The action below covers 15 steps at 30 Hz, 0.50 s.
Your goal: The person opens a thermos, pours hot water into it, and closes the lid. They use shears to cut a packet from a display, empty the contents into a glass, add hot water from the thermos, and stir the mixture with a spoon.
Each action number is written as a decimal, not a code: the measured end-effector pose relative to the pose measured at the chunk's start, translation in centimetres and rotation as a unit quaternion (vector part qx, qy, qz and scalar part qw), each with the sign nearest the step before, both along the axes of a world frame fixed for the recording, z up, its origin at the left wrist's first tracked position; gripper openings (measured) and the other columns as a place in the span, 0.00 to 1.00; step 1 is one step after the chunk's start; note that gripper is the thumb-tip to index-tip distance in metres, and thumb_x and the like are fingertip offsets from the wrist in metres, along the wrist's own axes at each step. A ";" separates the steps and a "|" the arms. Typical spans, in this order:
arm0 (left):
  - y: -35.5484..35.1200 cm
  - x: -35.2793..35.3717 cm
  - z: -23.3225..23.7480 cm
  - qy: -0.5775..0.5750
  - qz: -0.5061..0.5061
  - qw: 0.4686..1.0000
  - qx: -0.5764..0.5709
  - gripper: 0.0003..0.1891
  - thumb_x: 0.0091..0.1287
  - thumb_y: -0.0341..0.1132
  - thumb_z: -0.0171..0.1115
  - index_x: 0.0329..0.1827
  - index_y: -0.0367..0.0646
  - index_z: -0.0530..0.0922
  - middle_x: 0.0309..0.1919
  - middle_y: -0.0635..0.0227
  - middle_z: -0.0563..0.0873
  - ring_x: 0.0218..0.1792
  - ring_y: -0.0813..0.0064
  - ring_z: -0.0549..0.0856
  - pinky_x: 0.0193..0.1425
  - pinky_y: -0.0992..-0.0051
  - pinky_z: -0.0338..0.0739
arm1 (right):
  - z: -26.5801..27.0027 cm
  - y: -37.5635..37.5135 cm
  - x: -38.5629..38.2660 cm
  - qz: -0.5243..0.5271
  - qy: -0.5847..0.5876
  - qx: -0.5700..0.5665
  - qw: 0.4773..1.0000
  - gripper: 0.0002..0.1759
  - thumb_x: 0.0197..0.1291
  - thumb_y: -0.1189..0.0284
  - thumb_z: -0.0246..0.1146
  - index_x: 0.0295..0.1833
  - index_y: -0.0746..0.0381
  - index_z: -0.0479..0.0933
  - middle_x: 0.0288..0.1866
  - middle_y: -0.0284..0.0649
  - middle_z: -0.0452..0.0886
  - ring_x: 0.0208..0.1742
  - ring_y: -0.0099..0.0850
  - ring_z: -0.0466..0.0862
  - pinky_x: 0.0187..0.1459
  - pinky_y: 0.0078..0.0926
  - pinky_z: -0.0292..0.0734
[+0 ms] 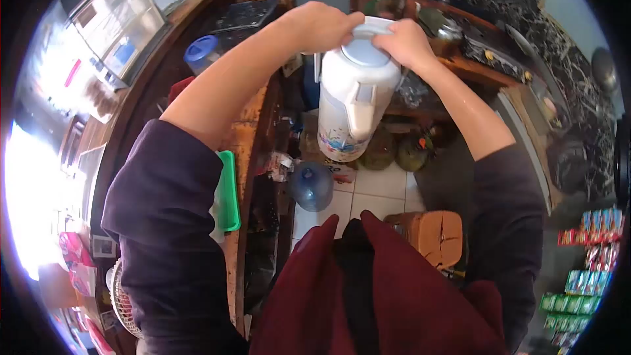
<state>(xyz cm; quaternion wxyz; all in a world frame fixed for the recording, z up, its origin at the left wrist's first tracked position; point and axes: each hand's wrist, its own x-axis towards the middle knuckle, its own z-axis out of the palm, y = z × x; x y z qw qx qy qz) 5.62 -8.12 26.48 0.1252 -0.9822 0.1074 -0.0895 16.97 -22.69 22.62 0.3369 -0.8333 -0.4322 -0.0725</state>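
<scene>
A tall white pump thermos (338,108) with a spout facing me and a floral print near its base is between my arms. My left hand (328,28) is closed on the left side of its top, fingers curled at the grey-blue lid (366,51). From the right, my right hand (405,44) grips the same lid, its thumb lying over the edge. Both arms reach forward, sleeves pushed up toward the elbows. The far side of the lid and some fingertips are hidden.
Below stands a blue water jug (311,186) on the tiled floor (380,184). A wooden stool (442,236) is at the lower right. A green tray (229,190) lies on the wooden counter at left. Hanging sachets (570,304) line the right side.
</scene>
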 end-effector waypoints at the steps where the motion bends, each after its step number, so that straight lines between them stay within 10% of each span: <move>1: 1.6 -0.4 0.4 -0.014 0.034 0.999 0.004 0.12 0.60 0.39 0.49 0.43 0.43 0.66 0.25 0.59 0.81 0.32 0.60 0.81 0.34 0.62 0.73 | 0.8 2.1 0.1 0.013 -0.003 0.000 1.000 0.17 0.35 0.59 0.59 0.24 0.64 0.79 0.24 0.50 0.78 0.29 0.42 0.80 0.34 0.34 0.73; 15: 17.9 0.9 6.1 -0.119 0.263 0.956 0.044 0.13 0.65 0.42 0.43 0.43 0.42 0.64 0.26 0.56 0.79 0.30 0.54 0.79 0.33 0.61 0.70 | 8.0 26.1 6.3 0.173 0.028 0.044 0.984 0.13 0.29 0.62 0.59 0.14 0.62 0.75 0.13 0.38 0.74 0.16 0.29 0.74 0.23 0.23 0.68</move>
